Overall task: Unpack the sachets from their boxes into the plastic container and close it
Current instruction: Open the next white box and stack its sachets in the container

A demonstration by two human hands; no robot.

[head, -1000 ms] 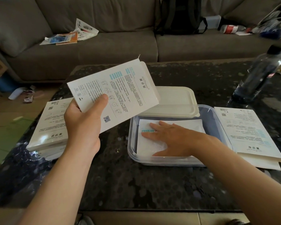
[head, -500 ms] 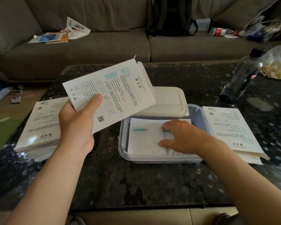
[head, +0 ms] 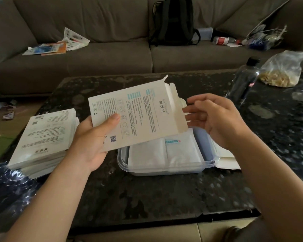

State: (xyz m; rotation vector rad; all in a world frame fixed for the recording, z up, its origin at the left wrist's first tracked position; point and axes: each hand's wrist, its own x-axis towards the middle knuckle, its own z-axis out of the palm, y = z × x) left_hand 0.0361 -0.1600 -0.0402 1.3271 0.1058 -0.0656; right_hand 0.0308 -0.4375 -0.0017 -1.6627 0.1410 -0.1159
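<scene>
Gripping a white box [head: 138,114] with the left hand [head: 91,142]; right hand [head: 217,119] loose-fingered, empty, just beside it

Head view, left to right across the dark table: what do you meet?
Stack of white flat cardboard boxes → left hand → open-flapped white printed box it grips → right hand → dark plastic bottle → clear plastic bag of pale snacks. Clear plastic container overlaps box and hand: omitted.
</scene>
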